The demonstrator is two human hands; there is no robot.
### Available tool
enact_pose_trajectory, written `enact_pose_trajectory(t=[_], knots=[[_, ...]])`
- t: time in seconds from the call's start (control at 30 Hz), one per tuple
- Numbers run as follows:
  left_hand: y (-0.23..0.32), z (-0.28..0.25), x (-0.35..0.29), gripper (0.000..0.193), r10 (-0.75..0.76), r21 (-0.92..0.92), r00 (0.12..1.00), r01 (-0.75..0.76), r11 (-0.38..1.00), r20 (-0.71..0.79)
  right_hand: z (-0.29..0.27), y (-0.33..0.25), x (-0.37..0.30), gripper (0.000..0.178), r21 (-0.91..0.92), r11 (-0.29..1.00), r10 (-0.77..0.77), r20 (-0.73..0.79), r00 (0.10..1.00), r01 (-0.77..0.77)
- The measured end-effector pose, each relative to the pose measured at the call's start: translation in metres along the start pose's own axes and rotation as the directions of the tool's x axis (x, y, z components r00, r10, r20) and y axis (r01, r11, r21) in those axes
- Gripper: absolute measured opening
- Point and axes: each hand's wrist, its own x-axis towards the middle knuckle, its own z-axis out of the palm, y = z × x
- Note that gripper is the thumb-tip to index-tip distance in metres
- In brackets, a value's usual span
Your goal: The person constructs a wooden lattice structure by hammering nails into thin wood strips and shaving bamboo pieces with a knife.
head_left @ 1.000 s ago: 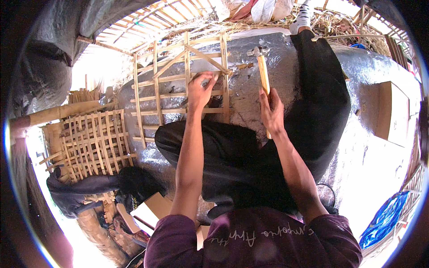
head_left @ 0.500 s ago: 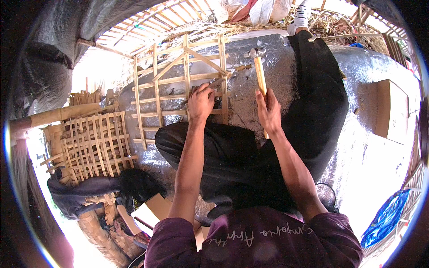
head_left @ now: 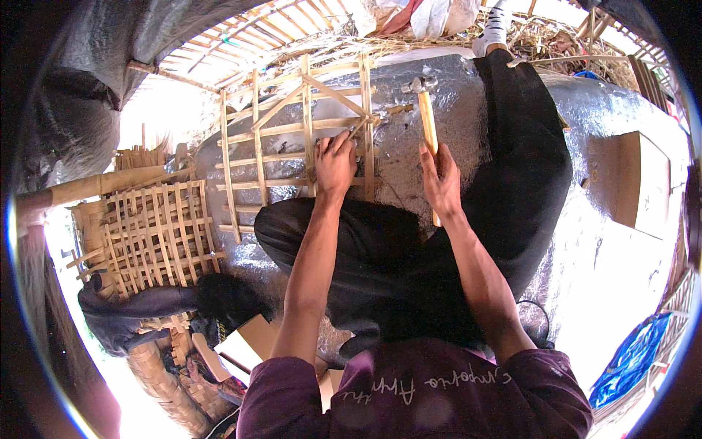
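Item, near to far: left hand [head_left: 335,164], pressed flat on the bamboo lattice frame [head_left: 292,146] at 11 o'clock, unmoved; right hand [head_left: 441,181] clamped on hammer [head_left: 425,121], head now raised toward 12 o'clock—judged poised for another strike.

My left hand [head_left: 334,164] on the bamboo frame [head_left: 292,139], hammer [head_left: 425,121] in my right hand [head_left: 441,183] just right of it, woven panel [head_left: 157,238] far left, cardboard box [head_left: 640,179] far right.

Wooden-handled hammer [head_left: 426,121] upright beside flat bamboo lattice frame [head_left: 296,146].
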Motion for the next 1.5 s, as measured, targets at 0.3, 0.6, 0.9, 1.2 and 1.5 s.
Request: enact_pose_trajectory(t=[0.3, 0.6, 0.9, 1.2, 1.5], knots=[[0.007, -0.003, -0.007, 0.010, -0.123, -0.251, 0.992, 0.127, 0.960, 0.034, 0.000, 0.001, 0.002, 0.047, -0.005, 1.000, 0.014, 0.001, 1.000, -0.014], [-0.008, -0.013, 0.005, 0.009, -0.073, -0.284, 0.990, 0.106, 0.953, 0.125, 0.002, 0.005, 0.004, 0.047, 0.000, 1.000, -0.007, -0.026, 1.000, 0.007], [-0.038, -0.020, 0.030, 0.013, 0.105, -0.377, 0.869, 0.099, 0.921, 0.484, 0.004, 0.020, 0.008, 0.040, 0.002, 1.000, -0.011, -0.017, 1.000, 0.011], [-0.034, -0.026, 0.034, 0.015, 0.105, -0.299, 0.844, 0.069, 0.952, 0.526, 0.009, 0.010, 0.003, 0.026, -0.110, 0.993, -0.036, 0.009, 0.999, 0.037], [-0.013, -0.058, -0.037, 0.014, -0.312, -0.207, 0.929, 0.351, 0.913, 0.199, 0.024, 0.023, -0.001, 0.021, -0.304, 0.936, -0.134, 0.157, 0.979, 0.177]])
